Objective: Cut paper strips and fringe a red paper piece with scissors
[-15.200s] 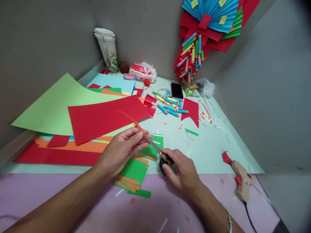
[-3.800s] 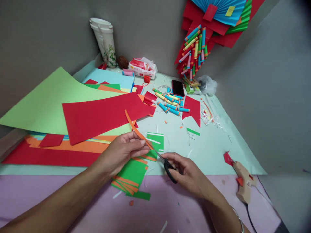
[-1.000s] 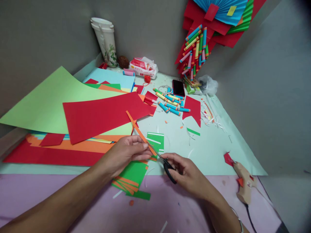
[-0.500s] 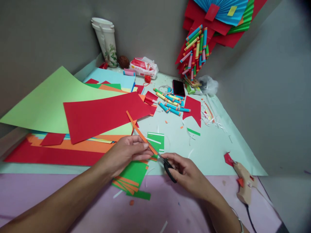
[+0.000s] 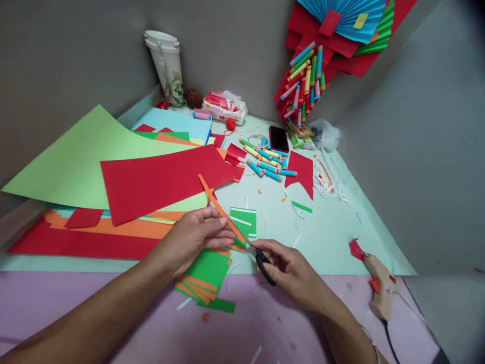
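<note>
Between its thumb and fingers, my left hand (image 5: 202,235) pinches a narrow orange paper strip (image 5: 214,199), which slants from upper left to lower right. My right hand (image 5: 286,268) is closed around the black handles of a pair of scissors (image 5: 264,265). Their blade tips meet the strip's lower right end. Just under my left hand lie green paper pieces (image 5: 206,273) with several thin orange strips (image 5: 197,289) on them. A green sheet with white strips (image 5: 243,220) rests behind the scissors. How far the blades are apart is too small to tell.
Large red paper (image 5: 162,182) and light green paper (image 5: 71,162) spread over the left side. Small coloured paper rolls (image 5: 269,162) lie at the centre back, near a phone (image 5: 279,138). A glue gun (image 5: 381,288) with its cord is at the right. A white cup (image 5: 166,68) stands behind.
My left hand and the orange strip have shifted very slightly, with the fingers a little more extended. The scissors stay at the strip's end.
</note>
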Tool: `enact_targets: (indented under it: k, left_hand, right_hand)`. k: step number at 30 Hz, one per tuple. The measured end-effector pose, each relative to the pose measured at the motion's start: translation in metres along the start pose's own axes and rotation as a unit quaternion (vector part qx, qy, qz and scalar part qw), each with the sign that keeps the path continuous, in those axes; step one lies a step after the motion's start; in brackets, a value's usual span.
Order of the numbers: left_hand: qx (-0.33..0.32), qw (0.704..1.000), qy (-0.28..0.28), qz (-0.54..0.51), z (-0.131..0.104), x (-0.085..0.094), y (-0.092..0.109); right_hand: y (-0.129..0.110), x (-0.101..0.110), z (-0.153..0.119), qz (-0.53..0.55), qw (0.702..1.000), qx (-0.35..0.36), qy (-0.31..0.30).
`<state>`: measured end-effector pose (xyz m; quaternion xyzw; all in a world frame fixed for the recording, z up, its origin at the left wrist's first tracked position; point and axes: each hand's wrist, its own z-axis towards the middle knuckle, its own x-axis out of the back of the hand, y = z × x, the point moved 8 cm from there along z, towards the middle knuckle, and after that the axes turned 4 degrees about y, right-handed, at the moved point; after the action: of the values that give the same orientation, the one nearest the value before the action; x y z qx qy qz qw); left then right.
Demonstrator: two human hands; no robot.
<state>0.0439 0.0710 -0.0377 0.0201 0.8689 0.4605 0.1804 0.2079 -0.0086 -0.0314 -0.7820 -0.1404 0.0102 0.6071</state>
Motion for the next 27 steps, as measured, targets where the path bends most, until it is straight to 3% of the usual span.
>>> enact_targets:
  k: [27]
  left_hand:
    - [-0.005,1.0,0.008,0.023,-0.0005,-0.0006,-0.0032]
  right_hand:
    - [-0.0016,-0.0004,0.0007,-0.03,0.999,-0.006,0.015]
